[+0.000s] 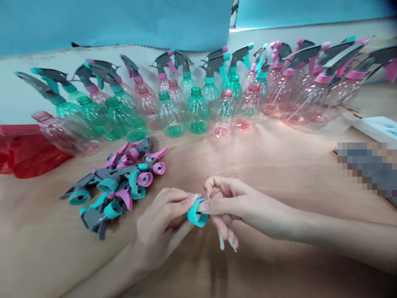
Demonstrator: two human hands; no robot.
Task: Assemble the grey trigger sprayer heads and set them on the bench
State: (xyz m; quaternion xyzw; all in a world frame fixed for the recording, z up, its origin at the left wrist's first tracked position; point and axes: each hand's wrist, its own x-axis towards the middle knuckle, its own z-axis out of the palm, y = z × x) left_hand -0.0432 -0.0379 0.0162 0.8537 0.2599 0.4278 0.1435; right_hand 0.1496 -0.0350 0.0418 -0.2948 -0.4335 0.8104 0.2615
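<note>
My left hand (166, 225) is closed around a trigger spray head, whose teal collar (198, 214) points to the right with its open end showing. Most of that spray head's body is hidden by my fingers. At the mouth of the collar are the thumb and finger of my right hand (229, 203), pinched together; what they hold, if anything, is too small to make out. The other right fingers hang curled below. A heap of loose grey spray heads (120, 178), with pink or teal collars and triggers, lies just left of my hands.
Open green bottles (197, 111) and open pink bottles (222, 116) line the table, before several bottles fitted with spray heads (299, 95). One pink bottle (71, 134) leans beside a red plastic bag (31, 151). A blurred-out flat object (369, 165) and white box (381, 130) lie right.
</note>
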